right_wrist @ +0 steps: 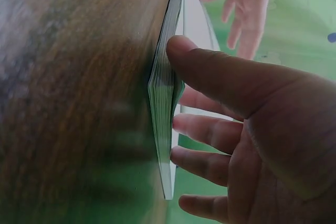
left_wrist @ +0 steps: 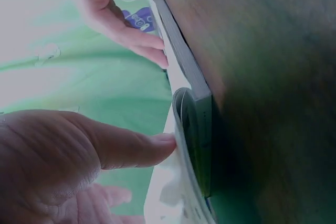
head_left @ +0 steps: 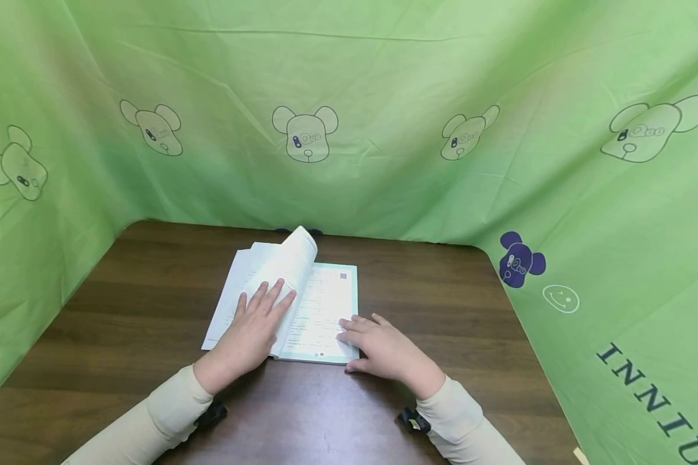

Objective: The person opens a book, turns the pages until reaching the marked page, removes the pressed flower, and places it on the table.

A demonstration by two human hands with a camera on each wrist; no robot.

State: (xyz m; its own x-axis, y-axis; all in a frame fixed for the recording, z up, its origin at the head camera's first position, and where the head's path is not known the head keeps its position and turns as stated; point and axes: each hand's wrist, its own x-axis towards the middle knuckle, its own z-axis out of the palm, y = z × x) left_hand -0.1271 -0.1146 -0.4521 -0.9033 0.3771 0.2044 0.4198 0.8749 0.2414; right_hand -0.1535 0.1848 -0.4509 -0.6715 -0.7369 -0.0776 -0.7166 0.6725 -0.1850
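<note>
An open book (head_left: pixel 326 303) lies on the wooden table, its left pages curling up near the spine. Spread fingers of the left hand (head_left: pixel 254 332) rest on the left pages; in the left wrist view that thumb touches the curled page (left_wrist: pixel 184 166). At the book's right edge is the right hand (head_left: pixel 386 349), fingertips on the right page and thumb by the lower corner. The right wrist view shows the right hand (right_wrist: pixel 252 114) with its thumb against the page block (right_wrist: pixel 163 87) and its fingers extended past the edge.
The brown table (head_left: pixel 454 303) reaches around the book on all sides. Green cloth (head_left: pixel 384 194) with bear-head drawings hangs behind and at both sides. Dark wrist devices show under both sleeves. A small pale object (head_left: pixel 581 456) is at the lower right edge.
</note>
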